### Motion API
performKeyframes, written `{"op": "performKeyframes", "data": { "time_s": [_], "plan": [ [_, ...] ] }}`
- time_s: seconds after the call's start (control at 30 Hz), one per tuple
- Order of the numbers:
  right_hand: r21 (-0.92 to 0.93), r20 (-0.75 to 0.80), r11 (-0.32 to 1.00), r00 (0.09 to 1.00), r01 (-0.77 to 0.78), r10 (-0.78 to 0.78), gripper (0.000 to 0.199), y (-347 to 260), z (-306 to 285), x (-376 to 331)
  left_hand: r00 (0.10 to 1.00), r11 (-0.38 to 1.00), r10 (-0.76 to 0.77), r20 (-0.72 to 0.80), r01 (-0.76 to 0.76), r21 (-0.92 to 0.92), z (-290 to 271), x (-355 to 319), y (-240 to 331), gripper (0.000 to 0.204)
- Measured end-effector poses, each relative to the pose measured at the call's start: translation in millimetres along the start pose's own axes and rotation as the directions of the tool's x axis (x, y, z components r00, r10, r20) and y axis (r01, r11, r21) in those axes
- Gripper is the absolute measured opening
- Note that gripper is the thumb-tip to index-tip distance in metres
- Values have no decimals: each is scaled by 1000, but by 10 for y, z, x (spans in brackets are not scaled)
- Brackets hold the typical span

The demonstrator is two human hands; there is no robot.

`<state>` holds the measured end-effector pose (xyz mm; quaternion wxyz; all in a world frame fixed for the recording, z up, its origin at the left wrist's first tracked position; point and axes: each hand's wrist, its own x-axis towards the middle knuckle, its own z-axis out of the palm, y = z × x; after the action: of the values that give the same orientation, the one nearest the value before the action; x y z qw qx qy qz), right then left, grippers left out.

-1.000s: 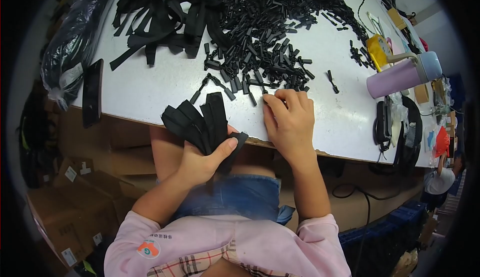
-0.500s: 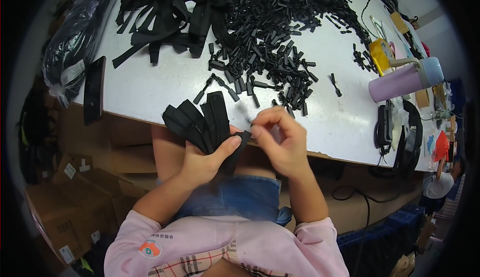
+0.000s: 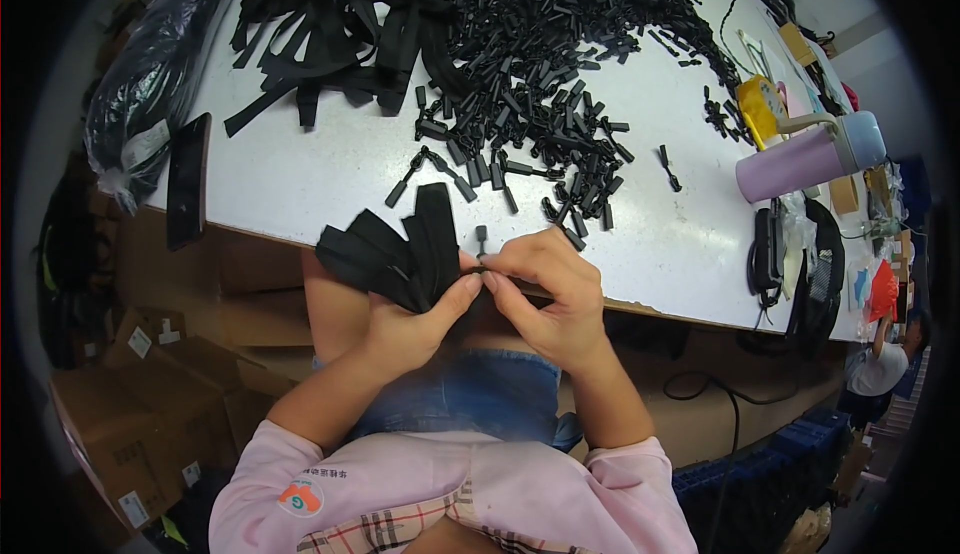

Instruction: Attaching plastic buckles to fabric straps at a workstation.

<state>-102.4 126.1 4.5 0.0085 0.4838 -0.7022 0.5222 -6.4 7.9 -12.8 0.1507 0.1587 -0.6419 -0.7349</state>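
Observation:
In my left hand [image 3: 415, 329] is a fanned bunch of black zipper tapes [image 3: 375, 254], gripped between thumb and fingers at the table's front edge. My right hand [image 3: 555, 299] pinches a black zipper slider, whose long pull tab [image 3: 481, 236] sticks up past the fingertips. Thumbs and fingertips of both hands meet at the end of one tape, so the slider's body is mostly hidden. Just beyond my hands lies a big heap of loose black zipper sliders [image 3: 540, 104]. More black zipper tapes [image 3: 390, 54] lie piled at the back left.
A dark phone [image 3: 188, 182] lies at the table's left edge beside a plastic-wrapped black bundle [image 3: 160, 74]. On the right are a lilac flask [image 3: 795, 166], a yellow tape roll [image 3: 762, 109] and a black strap [image 3: 820, 274]. Cardboard boxes [image 3: 150, 414] stand below left.
My right hand has moved left and slightly down, bringing the slider to the tape end at my left thumb. The tape bunch has spread slightly leftward.

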Motion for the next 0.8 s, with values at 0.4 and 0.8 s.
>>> {"op": "performKeyframes", "data": {
  "time_s": [0.4,0.8],
  "plan": [
    [728,-38,607,866,-317,498,8,-77,215,-181,999,982,-38,30,42,-185,-8,-25,123,18],
    [838,386,96,708,-537,591,6,-22,106,-174,990,964,-88,108,112,-241,-49,-15,100,18]
  ]
}}
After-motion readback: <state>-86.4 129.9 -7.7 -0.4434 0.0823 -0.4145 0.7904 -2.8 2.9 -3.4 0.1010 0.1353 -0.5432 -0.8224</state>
